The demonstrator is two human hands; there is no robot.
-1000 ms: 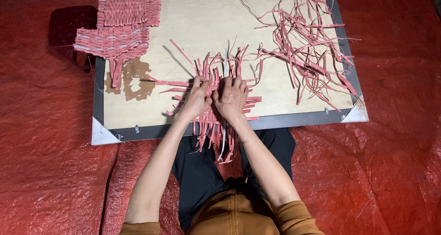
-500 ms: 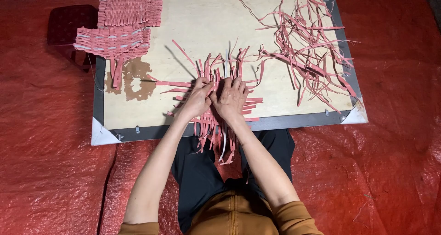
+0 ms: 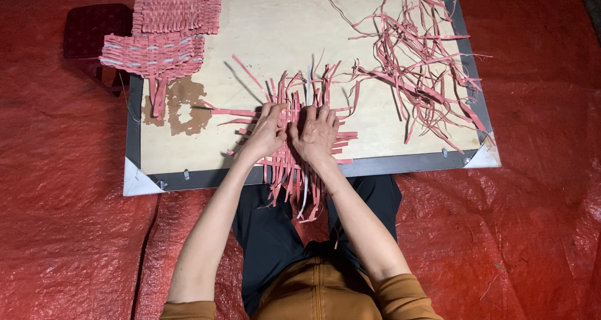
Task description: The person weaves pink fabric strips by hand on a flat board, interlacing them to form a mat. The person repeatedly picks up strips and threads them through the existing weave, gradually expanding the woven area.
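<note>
Half-woven mat of pink flat strips [image 3: 294,129]: near edge of pale plywood board [image 3: 263,26], ends overhanging. Left hand [image 3: 268,132], right hand [image 3: 315,134]: fingers spread flat, pressing, gripping nothing. Risk: lifting pressure lets unlocked strips slide apart. Loose strip pile [image 3: 416,76] well right.

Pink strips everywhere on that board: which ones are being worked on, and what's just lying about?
In hand:
half-woven mat of pink strips
left hand
right hand
pale wooden board

Lying about:
loose pile of pink strips
two finished pink woven mats
</note>
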